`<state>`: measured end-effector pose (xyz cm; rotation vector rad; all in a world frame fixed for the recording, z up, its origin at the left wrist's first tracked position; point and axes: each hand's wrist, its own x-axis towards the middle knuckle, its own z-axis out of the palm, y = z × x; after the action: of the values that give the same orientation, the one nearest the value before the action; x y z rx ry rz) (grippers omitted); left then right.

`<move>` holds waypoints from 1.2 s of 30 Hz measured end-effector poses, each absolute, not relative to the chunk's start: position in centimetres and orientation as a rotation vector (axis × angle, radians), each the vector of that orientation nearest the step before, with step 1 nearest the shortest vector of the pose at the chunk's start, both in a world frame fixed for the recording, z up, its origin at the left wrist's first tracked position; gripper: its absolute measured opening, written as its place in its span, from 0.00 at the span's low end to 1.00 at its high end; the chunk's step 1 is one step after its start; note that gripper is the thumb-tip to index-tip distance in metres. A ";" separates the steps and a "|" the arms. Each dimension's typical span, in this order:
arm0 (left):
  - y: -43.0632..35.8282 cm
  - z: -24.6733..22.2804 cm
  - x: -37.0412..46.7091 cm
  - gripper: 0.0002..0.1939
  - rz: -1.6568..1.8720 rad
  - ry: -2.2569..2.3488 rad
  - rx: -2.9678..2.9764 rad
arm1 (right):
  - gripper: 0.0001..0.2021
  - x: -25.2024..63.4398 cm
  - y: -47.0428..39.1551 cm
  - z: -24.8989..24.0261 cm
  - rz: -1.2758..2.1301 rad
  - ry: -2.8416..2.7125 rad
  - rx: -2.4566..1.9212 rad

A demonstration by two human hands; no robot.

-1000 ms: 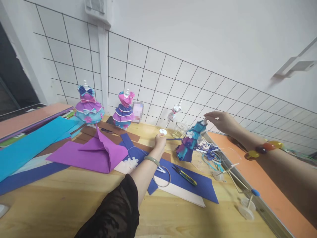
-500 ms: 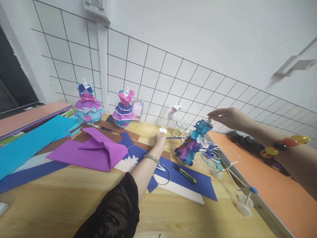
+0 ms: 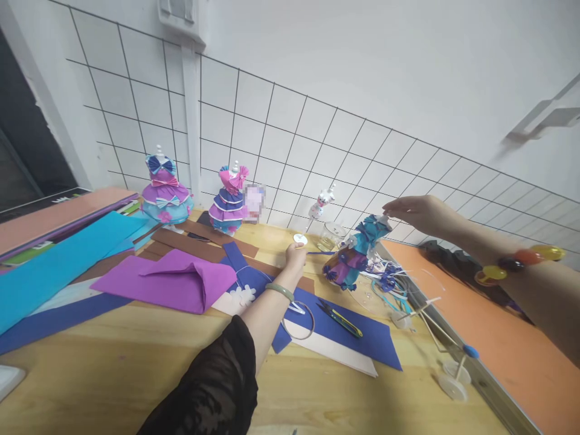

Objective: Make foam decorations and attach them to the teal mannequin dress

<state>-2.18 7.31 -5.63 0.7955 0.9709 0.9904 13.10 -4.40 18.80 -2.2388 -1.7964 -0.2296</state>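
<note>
A small dress form (image 3: 357, 251) in a teal, purple and blue crepe-paper dress leans over the table at the right. My right hand (image 3: 414, 212) pinches the white knob at its neck from above. My left hand (image 3: 296, 257) is closed beside the round white base (image 3: 299, 240) of a bare, patterned dress form (image 3: 322, 203). Its fingertips are hidden, so I cannot tell what they grip. A narrow blue strip (image 3: 321, 252) extends from behind that hand towards the dress.
Two dressed forms (image 3: 165, 190) (image 3: 229, 202) stand at the back left. Purple paper (image 3: 167, 281), turquoise paper (image 3: 67, 266) and blue paper (image 3: 376, 338) cover much of the table. Thread snips (image 3: 339, 318), a ring (image 3: 312, 320), a clear jar (image 3: 331, 235) and wooden-stick stands (image 3: 453, 386) lie around.
The dress form under my right hand has turned, and its white flower has moved to the left side. My hands keep nearly the same places; the view has shifted slightly.
</note>
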 end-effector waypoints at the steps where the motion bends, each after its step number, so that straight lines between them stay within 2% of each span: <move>1: 7.3 -5.7 -2.2 0.20 0.989 0.970 0.795 | 0.11 13.2 -4.3 18.8 -0.241 -1.787 -2.243; 36: 7.1 -5.7 -2.3 0.17 0.983 0.927 0.763 | 0.15 13.0 -3.2 17.5 -0.418 -2.029 -2.187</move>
<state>-2.31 7.11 -5.68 0.7626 0.9270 0.9827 12.99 -3.16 17.52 -2.1872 -2.0287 -0.4183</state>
